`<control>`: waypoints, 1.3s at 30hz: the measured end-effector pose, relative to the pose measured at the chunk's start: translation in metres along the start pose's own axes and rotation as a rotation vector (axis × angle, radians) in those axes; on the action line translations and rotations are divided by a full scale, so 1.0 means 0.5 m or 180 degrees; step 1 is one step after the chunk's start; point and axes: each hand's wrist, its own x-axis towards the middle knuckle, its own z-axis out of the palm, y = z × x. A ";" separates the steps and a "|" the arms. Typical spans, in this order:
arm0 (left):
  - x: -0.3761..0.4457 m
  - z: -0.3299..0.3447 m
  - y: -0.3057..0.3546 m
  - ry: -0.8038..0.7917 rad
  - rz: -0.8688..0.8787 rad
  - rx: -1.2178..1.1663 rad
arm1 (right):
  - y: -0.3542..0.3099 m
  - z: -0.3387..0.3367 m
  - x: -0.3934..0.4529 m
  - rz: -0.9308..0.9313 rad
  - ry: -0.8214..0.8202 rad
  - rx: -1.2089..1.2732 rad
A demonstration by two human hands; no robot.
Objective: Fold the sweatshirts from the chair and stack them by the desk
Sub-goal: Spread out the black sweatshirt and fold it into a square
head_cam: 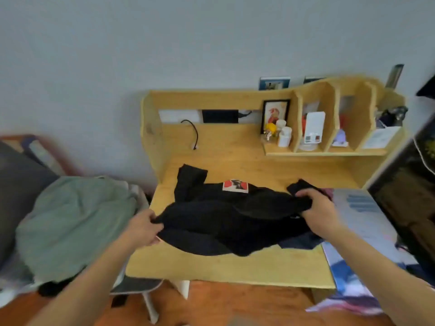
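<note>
Both hands gripped the black sweatshirt [226, 215] lying on the bench [226, 267]. The left hand [143, 228] had its fingers clamped on the edge nearest the chair [77, 222]. The right hand [317, 211] pinched the opposite side.

Bare desktop [226, 147] behind sweatshirt [230, 222]

Both bare forearms reach forward; left hand [143, 228] and right hand [316, 211] grip with fingers curled.

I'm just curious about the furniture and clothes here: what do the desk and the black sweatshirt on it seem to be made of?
The desk looks like pale wood or wood-look board with a smooth matte finish; faint grain lines show, but solid or veneer is unclear. The black sweatshirt looks like soft matte knit fabric: it drapes and bunches where the left hand and right hand grip it.
</note>
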 end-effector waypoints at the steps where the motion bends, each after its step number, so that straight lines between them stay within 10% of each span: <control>1: 0.003 0.056 -0.065 0.0042 -0.0150 0.0376 | 0.065 0.052 -0.024 0.0232 -0.0133 -0.0215; 5: -0.050 0.181 -0.212 0.0268 -0.0344 0.1057 | 0.249 0.171 -0.136 0.0867 -0.0597 -0.0945; 9: -0.025 0.197 -0.313 0.0890 -0.1256 -0.2080 | 0.338 0.162 -0.216 0.1369 -0.0119 -0.1307; 12: -0.065 0.173 -0.279 0.1377 -0.1668 -0.3673 | 0.343 0.142 -0.228 0.2176 0.0608 -0.0174; 16: -0.122 0.205 -0.216 0.1107 -0.0863 -0.3106 | 0.322 0.170 -0.228 0.3034 0.0168 0.2705; 22: -0.122 0.166 -0.281 0.0362 -0.0705 -0.2598 | 0.342 0.125 -0.237 0.2149 -0.0406 0.2203; 31: -0.151 0.192 -0.344 0.0222 -0.1356 -0.2945 | 0.379 0.127 -0.310 0.3008 -0.0755 0.4120; 35: -0.168 0.177 -0.312 -0.0753 -0.2147 -0.3195 | 0.357 0.125 -0.315 0.3607 -0.1279 0.3650; 39: -0.165 0.109 -0.184 -0.0799 -0.1442 -0.3779 | 0.281 0.073 -0.229 0.3214 -0.1268 0.3412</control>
